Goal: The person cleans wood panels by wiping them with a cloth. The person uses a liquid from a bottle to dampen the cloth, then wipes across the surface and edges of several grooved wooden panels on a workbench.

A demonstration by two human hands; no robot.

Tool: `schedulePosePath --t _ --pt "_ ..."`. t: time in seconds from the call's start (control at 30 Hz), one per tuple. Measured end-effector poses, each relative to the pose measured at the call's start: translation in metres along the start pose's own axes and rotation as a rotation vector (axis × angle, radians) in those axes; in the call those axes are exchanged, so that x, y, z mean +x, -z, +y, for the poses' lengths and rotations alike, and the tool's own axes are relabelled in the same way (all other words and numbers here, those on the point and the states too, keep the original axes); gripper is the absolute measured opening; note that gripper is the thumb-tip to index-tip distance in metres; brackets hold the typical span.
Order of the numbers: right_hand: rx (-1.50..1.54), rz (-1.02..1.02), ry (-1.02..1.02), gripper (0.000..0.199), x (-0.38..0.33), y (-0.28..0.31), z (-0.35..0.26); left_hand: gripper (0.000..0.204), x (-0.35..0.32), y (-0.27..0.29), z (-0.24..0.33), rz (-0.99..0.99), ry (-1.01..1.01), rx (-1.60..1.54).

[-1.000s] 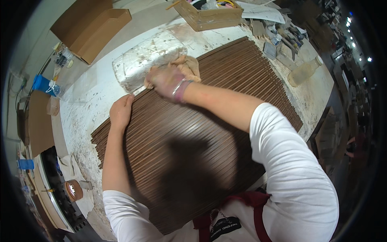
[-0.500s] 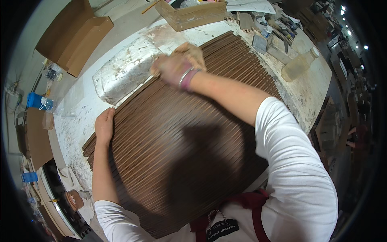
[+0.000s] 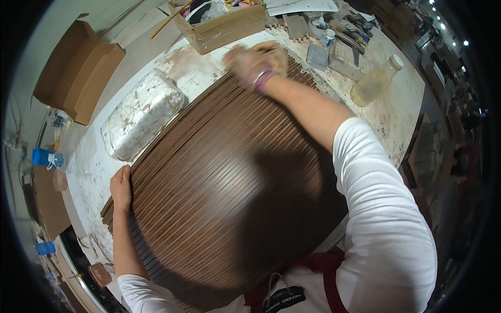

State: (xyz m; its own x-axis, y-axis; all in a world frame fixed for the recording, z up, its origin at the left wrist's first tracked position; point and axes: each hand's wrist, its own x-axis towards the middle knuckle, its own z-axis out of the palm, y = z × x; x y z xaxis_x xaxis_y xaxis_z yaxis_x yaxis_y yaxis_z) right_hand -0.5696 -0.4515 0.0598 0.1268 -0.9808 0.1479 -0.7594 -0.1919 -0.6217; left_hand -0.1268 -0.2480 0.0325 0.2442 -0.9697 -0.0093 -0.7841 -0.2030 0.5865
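My right hand (image 3: pixel 255 65) is clenched on a tan pad, too blurred to identify, at the far edge of the ribbed brown panel (image 3: pixel 224 188). The panel lies flat on the worktop (image 3: pixel 396 109). My left hand (image 3: pixel 121 188) rests open, pressing the panel's near-left edge. I cannot judge how much of the surface is worked; it looks evenly dark.

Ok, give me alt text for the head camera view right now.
A person leans over a large brown ribbed wooden panel on a paint-spattered white workbench, right hand rubbing a tan pad at its far edge, left hand flat on its left edge. A plastic-wrapped white block lies beside it.
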Motion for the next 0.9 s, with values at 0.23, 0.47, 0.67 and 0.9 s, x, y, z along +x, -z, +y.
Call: schedulePosePath --t 0.23,0.47,0.67,0.9 --pt "-0.332 0.142 -0.328 0.041 -0.009 0.136 0.072 0.038 -0.007 0.003 0.010 0.035 -0.058 0.108" --pt "-0.243 0.326 -0.007 0.040 -0.213 0.196 0.050 0.040 -0.011 0.001 0.023 -0.006 -0.146 0.183" --pt "0.039 0.413 -0.384 0.059 -0.396 0.239 0.082 0.040 -0.004 0.010 0.013 -0.113 -0.311 0.142" --pt "0.487 0.495 -0.401 0.049 -0.490 0.215 0.057 0.049 0.023 -0.039 0.110 -0.147 -0.487 0.128"
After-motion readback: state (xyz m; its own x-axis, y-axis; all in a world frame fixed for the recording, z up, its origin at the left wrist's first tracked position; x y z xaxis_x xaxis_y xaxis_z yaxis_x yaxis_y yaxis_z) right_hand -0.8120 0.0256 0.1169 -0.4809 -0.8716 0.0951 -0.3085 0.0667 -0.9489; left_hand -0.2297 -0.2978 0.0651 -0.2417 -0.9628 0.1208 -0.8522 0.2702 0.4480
